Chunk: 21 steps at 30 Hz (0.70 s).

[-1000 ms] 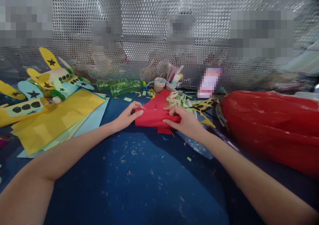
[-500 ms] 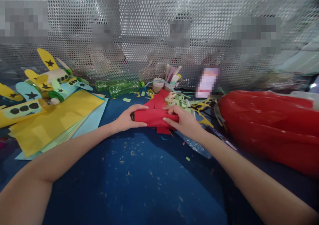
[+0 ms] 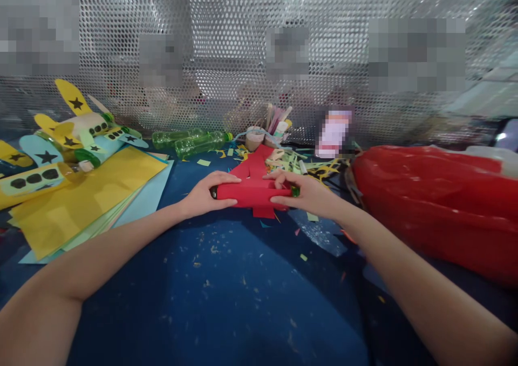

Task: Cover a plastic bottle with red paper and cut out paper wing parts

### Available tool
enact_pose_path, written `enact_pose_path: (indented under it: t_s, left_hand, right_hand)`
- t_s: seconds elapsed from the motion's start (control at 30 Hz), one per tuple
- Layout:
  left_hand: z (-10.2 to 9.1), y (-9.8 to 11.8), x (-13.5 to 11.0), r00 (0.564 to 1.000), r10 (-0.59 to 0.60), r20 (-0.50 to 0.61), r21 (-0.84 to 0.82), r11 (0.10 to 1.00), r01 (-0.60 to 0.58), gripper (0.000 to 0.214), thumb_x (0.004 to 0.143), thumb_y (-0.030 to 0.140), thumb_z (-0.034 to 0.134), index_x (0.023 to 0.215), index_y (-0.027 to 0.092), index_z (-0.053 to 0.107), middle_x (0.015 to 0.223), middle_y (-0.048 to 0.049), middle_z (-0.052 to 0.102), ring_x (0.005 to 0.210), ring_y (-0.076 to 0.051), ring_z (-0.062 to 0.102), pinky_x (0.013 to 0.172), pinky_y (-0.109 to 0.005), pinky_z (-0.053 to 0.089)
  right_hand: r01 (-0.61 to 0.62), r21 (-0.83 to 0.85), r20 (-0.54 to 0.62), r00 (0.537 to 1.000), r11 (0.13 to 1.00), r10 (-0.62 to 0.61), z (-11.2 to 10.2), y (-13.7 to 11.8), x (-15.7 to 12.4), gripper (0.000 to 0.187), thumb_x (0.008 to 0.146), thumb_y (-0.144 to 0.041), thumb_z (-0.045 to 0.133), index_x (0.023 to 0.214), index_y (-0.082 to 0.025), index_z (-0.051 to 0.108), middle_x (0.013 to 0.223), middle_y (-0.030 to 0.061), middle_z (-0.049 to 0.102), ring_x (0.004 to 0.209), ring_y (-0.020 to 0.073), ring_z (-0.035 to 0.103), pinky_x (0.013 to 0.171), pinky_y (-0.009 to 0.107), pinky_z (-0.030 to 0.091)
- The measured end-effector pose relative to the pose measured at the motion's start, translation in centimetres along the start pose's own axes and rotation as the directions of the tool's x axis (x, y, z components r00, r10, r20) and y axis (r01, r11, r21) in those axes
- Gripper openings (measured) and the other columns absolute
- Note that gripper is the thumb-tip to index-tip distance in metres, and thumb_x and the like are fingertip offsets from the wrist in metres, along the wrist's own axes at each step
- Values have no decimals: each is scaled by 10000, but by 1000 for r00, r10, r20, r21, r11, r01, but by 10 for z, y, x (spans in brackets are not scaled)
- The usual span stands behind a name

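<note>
A red paper roll [image 3: 254, 194] lies crosswise ahead of you, at or just above the blue table [image 3: 194, 306]. On your side of it, the table runs as a broad stretch dotted with small scraps [image 3: 303, 257]. On the far side room is tighter: red paper strips [image 3: 259, 163] reach past the roll, and paper cuttings [image 3: 287, 160] crowd toward the perforated metal screen [image 3: 226, 9] along the back. The roll sits between your hands. Your left hand [image 3: 200, 196] curls around its left end, thumb near you, fingers on the far side; your right hand [image 3: 311, 194] pinches its right end between thumb and fingers, a green bit [image 3: 295, 191] showing there. To your left lies a stack of paper sheets [image 3: 89, 196] beside toy planes [image 3: 42, 177], with green bottles [image 3: 202, 143] farther back. To your right bulges a red bag [image 3: 437, 209].
</note>
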<state>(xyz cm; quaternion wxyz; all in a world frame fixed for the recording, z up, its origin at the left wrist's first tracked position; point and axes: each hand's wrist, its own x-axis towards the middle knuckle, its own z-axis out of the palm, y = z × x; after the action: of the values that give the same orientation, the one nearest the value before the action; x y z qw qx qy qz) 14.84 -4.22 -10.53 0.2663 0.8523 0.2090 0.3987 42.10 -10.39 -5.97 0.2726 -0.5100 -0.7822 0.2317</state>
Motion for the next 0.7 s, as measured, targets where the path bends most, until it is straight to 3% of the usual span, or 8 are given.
enact_pose_path:
  t_s: [0.13,0.33,0.43,0.53,0.7]
  left_hand:
    - [1,-2,0,998,61,5,16,998,-61,408,755,331,748,1139,245,639,1147,-84,660,1110,-213,590,994,-449,459]
    - [0,-5,-1,1000,6,10,-8,1000,-6,399,747,365,752,1117,258,652,1158,-75,653,1107,-212,595,1005,-473,449]
    - [-1,-5,-1,1000,-11,16,-33,999,12,403,740,365,756,1109,244,648,1157,-75,665,1142,-219,579,1023,-478,434]
    - [-2,-4,1,998,-56,12,-41,998,57,399,737,382,753,1093,237,648,1179,-80,660,1186,-234,560,1046,-491,411]
    - [-2,-2,1,997,-76,9,-35,996,77,395,732,399,751,1078,237,654,1209,-81,648,1202,-241,558,1056,-494,403]
  right_hand:
    - [16,2,37,999,1000,-16,-3,-2,0,307,734,-382,691,726,-238,420,1271,87,607,1169,261,572,1002,442,425]
    - [43,-13,4,999,999,-43,0,-5,-1,262,750,-356,688,769,-243,453,1277,61,606,1170,247,574,1013,433,431]
    - [49,-34,-24,998,998,-50,2,-5,-1,262,755,-367,691,925,-252,528,1252,58,621,1149,239,592,1008,424,450]
    - [56,-64,-30,998,996,-58,2,-4,-1,386,776,-374,674,1134,-270,576,1250,34,628,1163,227,591,1028,406,447]
    - [36,-122,-26,999,992,-39,1,-2,0,394,793,-384,657,1175,-288,628,1243,1,652,1189,231,580,1052,415,433]
